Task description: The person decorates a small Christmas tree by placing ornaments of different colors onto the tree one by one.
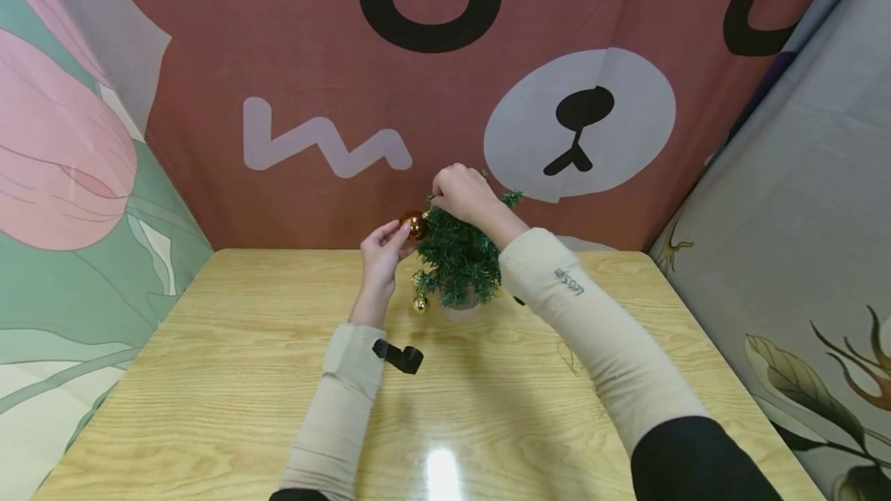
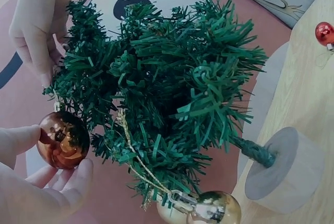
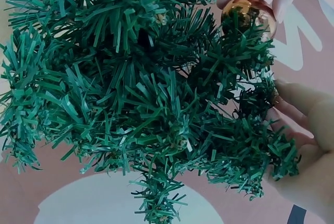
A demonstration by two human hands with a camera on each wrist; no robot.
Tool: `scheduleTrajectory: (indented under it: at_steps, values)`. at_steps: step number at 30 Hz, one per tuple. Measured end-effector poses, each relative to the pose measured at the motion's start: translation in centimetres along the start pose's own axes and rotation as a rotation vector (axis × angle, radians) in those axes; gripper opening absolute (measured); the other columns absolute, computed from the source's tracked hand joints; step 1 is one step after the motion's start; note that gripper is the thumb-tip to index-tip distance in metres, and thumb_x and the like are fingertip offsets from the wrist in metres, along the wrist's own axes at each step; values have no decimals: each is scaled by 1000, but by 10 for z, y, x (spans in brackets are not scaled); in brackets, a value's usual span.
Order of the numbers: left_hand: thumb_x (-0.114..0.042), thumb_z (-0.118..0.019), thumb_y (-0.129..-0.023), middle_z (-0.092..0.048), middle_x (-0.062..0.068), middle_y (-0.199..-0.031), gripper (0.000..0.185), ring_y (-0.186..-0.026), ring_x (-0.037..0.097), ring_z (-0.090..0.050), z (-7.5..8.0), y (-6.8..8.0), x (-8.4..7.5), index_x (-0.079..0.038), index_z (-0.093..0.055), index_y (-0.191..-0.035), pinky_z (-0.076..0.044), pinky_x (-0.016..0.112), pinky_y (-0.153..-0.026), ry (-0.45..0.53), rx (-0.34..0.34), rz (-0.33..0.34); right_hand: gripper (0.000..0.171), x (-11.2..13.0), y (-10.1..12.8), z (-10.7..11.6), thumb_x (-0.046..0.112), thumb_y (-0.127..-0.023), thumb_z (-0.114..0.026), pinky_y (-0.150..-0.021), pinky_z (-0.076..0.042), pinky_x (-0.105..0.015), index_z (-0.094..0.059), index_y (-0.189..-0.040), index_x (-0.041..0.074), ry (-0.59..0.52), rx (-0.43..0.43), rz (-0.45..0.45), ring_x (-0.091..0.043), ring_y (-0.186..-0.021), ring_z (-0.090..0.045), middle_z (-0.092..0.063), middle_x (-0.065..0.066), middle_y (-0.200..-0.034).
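A small green artificial Christmas tree [image 1: 455,253] stands on a pale round base [image 2: 287,179]. At its left side my left hand [image 1: 379,260] holds a shiny copper-coloured bauble [image 2: 63,140] between thumb and fingers, its cap toward the branches. My right hand [image 1: 465,193] reaches over the tree from the right, fingers bent. Its thumb and fingertips [image 3: 287,92] pinch at a branch end just above the bauble's cap, where the thin hanging cord [image 2: 55,96] runs; the fingers partly hide the spot.
Gold baubles [image 1: 421,303] hang low on the tree's left side, one on a gold cord [image 2: 136,153]. On the wooden table [image 1: 244,377] a red bauble [image 2: 324,33] lies beyond the base. A printed cloth [image 1: 313,207] hangs close behind the tree.
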State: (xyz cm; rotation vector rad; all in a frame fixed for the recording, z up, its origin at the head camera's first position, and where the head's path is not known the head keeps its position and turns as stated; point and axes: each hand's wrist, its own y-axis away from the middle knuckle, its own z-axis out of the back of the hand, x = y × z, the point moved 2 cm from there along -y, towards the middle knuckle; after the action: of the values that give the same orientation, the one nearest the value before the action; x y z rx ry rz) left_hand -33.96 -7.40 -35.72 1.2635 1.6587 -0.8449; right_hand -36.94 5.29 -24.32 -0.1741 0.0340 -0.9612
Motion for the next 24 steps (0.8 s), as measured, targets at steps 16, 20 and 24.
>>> scheduleTrajectory:
  at_steps: [16, 20, 24]
  values:
    - [-9, -54, -89, -54, 13, -102, 37, -78, 18, -57, 4, 3, 5, 9, -46, -121, -48, 38, -80, -55, 26, 41, 17, -3, 9, -3, 13, -87, -58, -79, -45, -32, -67, -98, 5, 14, -105, 87, -23, -92, -53, -61, -9, -98]
    - [-10, -53, -90, -53, 12, -104, 38, -75, 14, -57, 5, 5, 6, 7, -45, -122, -49, 36, -78, -63, 25, 51, 16, -6, 14, -2, 11, -88, -57, -79, -44, -32, -68, -98, 4, -42, -187, 120, -22, -90, -54, -62, -8, -96]
    - [-10, -52, -90, -53, 12, -102, 38, -75, 11, -57, 5, 6, 6, 8, -45, -123, -45, 43, -84, -69, 10, 44, 15, -6, 19, -1, 9, -87, -57, -77, -44, -32, -69, -95, 4, -93, -269, 172, -22, -86, -54, -63, -8, -92]
